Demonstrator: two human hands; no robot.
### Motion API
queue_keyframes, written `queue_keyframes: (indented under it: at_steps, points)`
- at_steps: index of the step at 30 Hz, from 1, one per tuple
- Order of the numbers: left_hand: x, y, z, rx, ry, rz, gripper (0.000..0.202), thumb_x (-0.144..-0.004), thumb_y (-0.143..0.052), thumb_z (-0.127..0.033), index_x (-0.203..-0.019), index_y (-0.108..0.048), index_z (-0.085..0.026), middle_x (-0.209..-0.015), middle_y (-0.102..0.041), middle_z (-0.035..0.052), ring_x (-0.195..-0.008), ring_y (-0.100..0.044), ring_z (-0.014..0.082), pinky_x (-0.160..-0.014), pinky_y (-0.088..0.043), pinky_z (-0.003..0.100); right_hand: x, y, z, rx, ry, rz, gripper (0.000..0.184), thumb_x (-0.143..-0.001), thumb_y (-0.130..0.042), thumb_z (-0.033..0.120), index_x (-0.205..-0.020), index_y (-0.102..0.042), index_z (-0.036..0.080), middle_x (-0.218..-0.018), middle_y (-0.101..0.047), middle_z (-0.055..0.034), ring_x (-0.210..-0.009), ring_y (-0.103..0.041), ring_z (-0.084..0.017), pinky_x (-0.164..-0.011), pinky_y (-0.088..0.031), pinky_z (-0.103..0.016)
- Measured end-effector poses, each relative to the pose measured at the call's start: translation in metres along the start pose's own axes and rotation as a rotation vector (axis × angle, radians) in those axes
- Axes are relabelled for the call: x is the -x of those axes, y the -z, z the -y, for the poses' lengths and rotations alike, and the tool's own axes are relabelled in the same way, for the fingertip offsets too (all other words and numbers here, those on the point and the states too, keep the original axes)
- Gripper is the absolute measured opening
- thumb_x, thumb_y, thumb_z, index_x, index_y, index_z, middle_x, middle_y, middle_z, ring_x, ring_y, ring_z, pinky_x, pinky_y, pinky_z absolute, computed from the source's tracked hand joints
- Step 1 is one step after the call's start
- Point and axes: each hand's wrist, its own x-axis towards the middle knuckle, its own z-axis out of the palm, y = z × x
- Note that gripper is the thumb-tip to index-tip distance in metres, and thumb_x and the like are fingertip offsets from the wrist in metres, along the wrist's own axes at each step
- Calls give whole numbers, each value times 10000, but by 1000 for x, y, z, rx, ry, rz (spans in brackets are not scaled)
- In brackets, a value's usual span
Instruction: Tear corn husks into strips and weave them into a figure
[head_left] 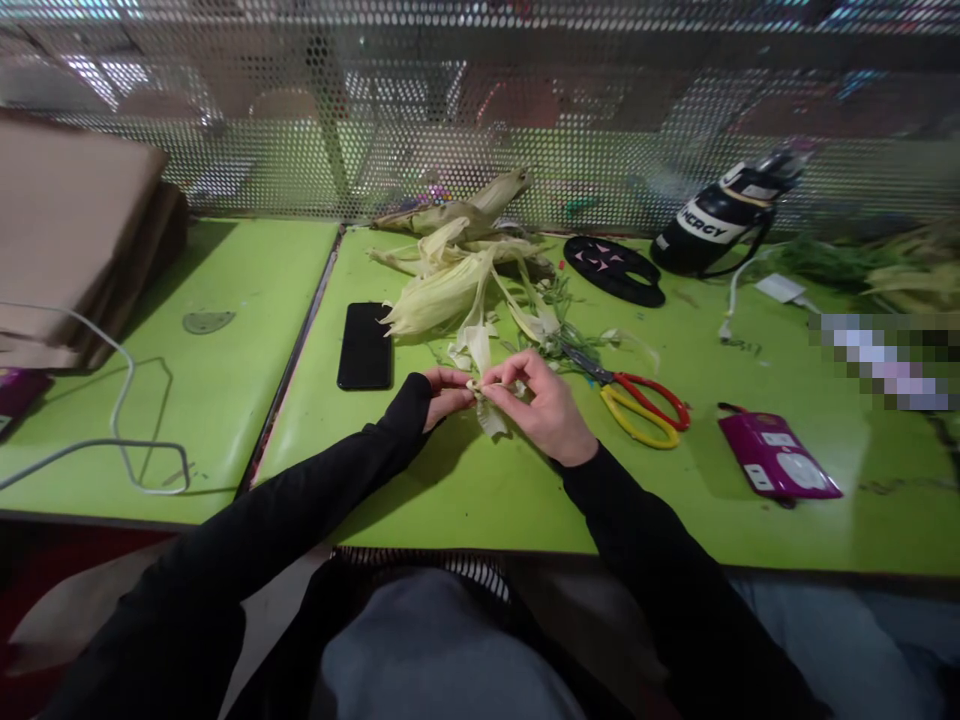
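- Two-handed pinch, applied over the bare front part of the green counter.
- Note the black phone, lying flat near the left grip. Leave clearance on that side.
- Observe the left sleeve running diagonally up from lower left, cuff drawn over the back of the hand. See the left grip pinching between thumb and bent fingers, tips directed right. Use as the anchor: press just enough to prevent slipping, without crushing the thin fibre.
- Locate the pale husk piece between both grips, gathered at the fingertips, with one loose end hanging toward the front edge. Check the upper strip for a join to the same piece; impossible to tell from this view.
- Avoid tugging toward the body, to prevent dragging on the husk pile directly behind.
- Observe the right sleeve reaching up from lower right, wrist low, back of the hand uppermost. See the right grip also pinching the husk piece, thumb against index finger, remaining fingers curled. Make small adjustments here, close to the left fingertips, for better control.
- Leave the scissors lying beside the right grip, handles clear of the wrist.
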Motion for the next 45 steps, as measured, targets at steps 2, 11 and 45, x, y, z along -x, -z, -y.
queue_keyframes:
  at_steps: [2, 11, 45]
  points:
    - [-1, 2, 3, 35, 11, 31, 207, -665, -791, -146, -802, -640, -107, -685, -687, 9, -634, -651, 117, -749, -550, 302, 0, -2, -2, -27, 2, -4, 223, -862, -651, 246, -824, -432, 238, -886, -679, -17, -829, -655, -177, -752, -517, -343]
    - [1, 8, 10, 7, -51, 69, 224, -710, -802, -214, -840, -647, -118, -743, -703, 16, -665, -676, 122, -752, -579, 308, 0, -7, 0, 162, 23, -67, 138, -854, -649, 196, -836, -515, 223, -836, -664, -16, -779, -636, -171, -742, -514, -326]
    - [-5, 9, 4, -14, -83, 99, 298, -678, -847, -283, -755, -624, -101, -707, -683, 19, -648, -670, 112, -755, -588, 301, 1, 1, -2, 520, 259, -56, 72, -933, -595, 305, -949, -606, 236, -917, -705, -52, -882, -629, -241, -811, -476, -447]
